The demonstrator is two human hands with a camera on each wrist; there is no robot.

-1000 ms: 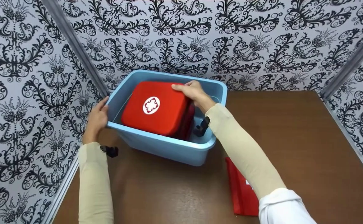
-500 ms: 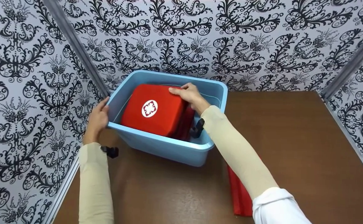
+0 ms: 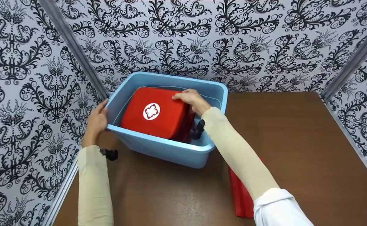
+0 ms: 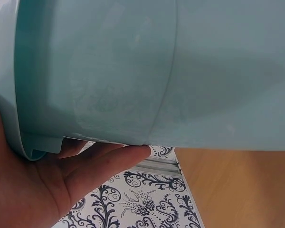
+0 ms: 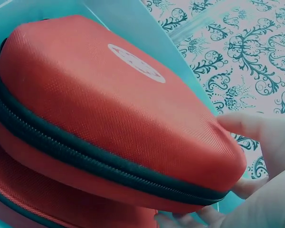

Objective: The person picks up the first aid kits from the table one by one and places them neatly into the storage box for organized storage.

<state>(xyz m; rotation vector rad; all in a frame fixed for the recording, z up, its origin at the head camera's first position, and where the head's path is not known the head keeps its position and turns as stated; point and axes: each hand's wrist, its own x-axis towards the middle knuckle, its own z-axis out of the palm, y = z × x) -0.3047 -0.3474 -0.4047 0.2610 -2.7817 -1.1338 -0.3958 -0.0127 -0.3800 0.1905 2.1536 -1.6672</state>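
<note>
- Holding the bin's rim at its left end: left hand (image 3: 96, 124). Fingers fairly straight along the outer wall in the left wrist view; thumb not clearly shown.
- Bin (image 3: 167, 153), light blue plastic, lidless, one. Set at an angle beside the patterned wall (image 3: 17, 110), seemingly standing on the worktop (image 3: 296, 141). Contents: two red articles, as below.
- Red case (image 3: 166, 116), one, the piece in hand. Located inside the bin, toward its left and middle, top face tilted. White round emblem (image 3: 151, 111) uppermost; dark zip (image 5: 85, 157) around the side, closed where seen.
- Lower red case (image 5: 61, 194), one, beneath the first within the bin; largely hidden. Whether the two touch all along cannot be told.
- Right hand (image 3: 192, 99), reaching into the bin. Fingers holding the red case by its right end, thumb on top, others below.
- Progress, by judgement: both cases lie within the bin walls; the upper one is neither released nor level. Settling it or lifting it out would each fit this pose.
- Red article (image 3: 243, 196), one, on the worktop outside the bin, partly covered by the right sleeve (image 3: 240, 147). Kind uncertain; perhaps the portion left to handle.
</note>
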